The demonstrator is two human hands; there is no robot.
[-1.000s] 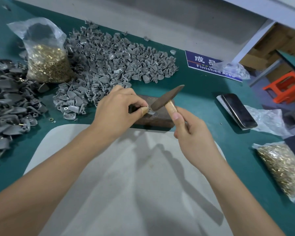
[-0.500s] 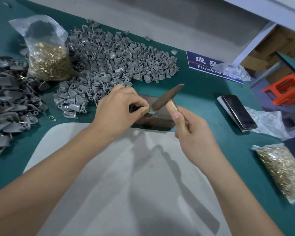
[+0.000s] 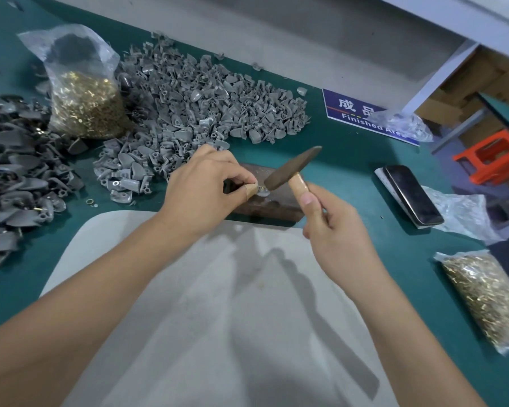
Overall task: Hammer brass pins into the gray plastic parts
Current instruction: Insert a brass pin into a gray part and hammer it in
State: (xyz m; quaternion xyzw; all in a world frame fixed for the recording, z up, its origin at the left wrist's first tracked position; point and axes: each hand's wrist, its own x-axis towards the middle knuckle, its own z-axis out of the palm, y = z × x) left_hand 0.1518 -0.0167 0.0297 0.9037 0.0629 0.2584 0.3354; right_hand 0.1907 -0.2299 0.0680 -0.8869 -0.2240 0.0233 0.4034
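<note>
I see my left hand (image 3: pixel 202 190) pinching a small gray plastic part (image 3: pixel 262 193) on the dark metal block (image 3: pixel 265 205); my right hand (image 3: pixel 334 230) has its grip closed around the wooden-handled hammer (image 3: pixel 293 168). Clear plastic bag (image 3: pixel 84 92) on the green worktop (image 3: pixel 350 160) holds brass pins (image 3: pixel 86 110).

A blue sign (image 3: pixel 353 113) lying on the green desk (image 3: pixel 350 160) reads "成品" and "Finished Are", its end hidden under plastic.

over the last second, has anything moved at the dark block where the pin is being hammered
Almost nothing. The left hand still pinches the small gray plastic part on the dark metal block, and the right hand still grips the wooden-handled hammer, its head just above the part. Only the view shifted slightly.
</note>
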